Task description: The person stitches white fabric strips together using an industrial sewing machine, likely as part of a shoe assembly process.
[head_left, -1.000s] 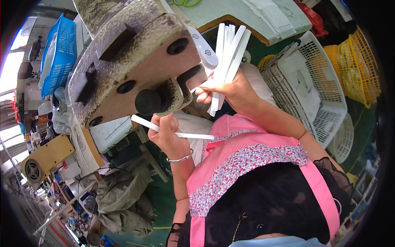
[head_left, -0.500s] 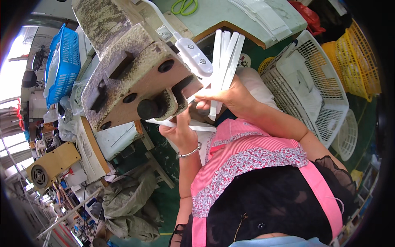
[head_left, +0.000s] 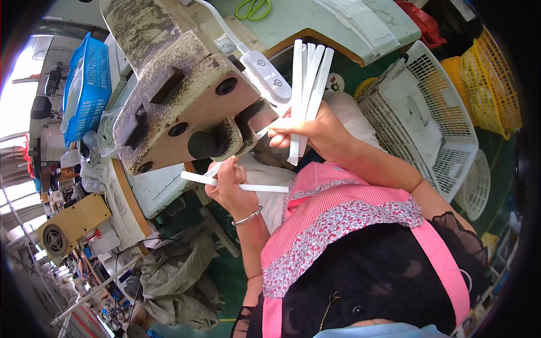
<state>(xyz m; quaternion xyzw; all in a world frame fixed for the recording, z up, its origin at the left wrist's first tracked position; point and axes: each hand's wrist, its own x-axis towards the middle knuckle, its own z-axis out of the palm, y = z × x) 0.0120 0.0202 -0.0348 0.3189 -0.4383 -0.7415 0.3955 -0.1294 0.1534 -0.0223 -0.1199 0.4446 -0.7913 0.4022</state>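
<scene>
My left hand (head_left: 234,197), with a silver bangle at the wrist, is closed on narrow white strips (head_left: 265,188) just below the machine head. One strip crosses behind the fingers and sticks out on both sides; a shorter end slants up by the fingertips. To the right, my right hand (head_left: 327,135) grips a fanned bundle of several white strips (head_left: 310,79), standing nearly upright. Its fingertips are close to the lower right edge of the worn, speckled machine head (head_left: 191,107), which hides whatever lies behind it. A thin white piece shows between those fingertips and the machine.
Green scissors (head_left: 252,8) and flat white pieces (head_left: 355,25) lie on the worktable (head_left: 389,14) at the back. A white switch box (head_left: 266,78) hangs beside the machine. White (head_left: 451,107) and yellow baskets (head_left: 490,84) stand right, a blue basket (head_left: 87,90) far left.
My left hand has moved down and left, away from the machine, bringing its white strips into clearer view. My right hand and its bundle have barely shifted.
</scene>
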